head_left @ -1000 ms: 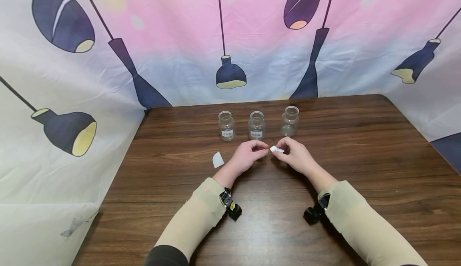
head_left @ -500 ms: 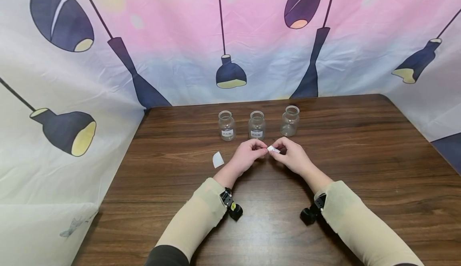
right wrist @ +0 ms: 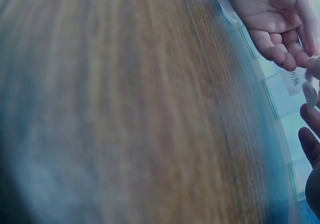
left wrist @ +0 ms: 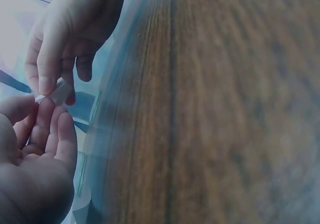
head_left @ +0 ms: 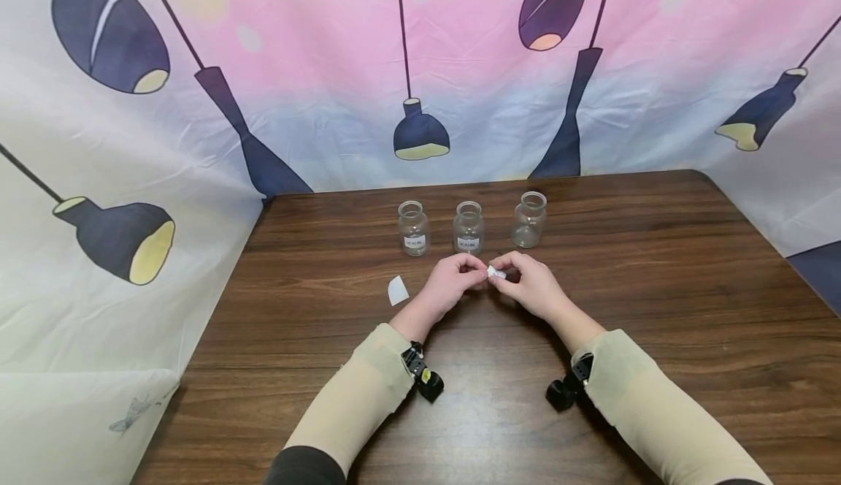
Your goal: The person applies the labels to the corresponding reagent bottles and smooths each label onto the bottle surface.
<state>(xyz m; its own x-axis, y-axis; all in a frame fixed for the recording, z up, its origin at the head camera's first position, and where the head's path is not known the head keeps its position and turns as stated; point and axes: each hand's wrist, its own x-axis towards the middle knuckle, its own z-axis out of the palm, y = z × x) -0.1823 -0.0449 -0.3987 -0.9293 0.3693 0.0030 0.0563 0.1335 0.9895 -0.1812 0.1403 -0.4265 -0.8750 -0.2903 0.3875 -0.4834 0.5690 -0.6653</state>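
Note:
A small white sticker label [head_left: 496, 272] is between my two hands above the table, in front of the jars. My right hand [head_left: 531, 285] pinches it between thumb and fingers. Thumb and fingertips of my left hand [head_left: 447, 284] come together at the label's left end and appear to pinch it. In the left wrist view the label [left wrist: 61, 93] looks bent. Behind the hands stand a left glass jar [head_left: 413, 226], a middle glass jar [head_left: 469, 223] and a right glass jar [head_left: 528, 218]. The left and middle jars bear white printed labels; none shows on the right one.
A white paper scrap [head_left: 397, 291] lies on the table left of my left hand. The brown wooden table [head_left: 315, 383] reaches back to a printed cloth backdrop [head_left: 342, 69]. All three jars look uncapped.
My right hand has moved slightly left with the label, closing the gap to the left fingertips, which now meet it. Less of the label shows. Jars and paper scrap stay put.

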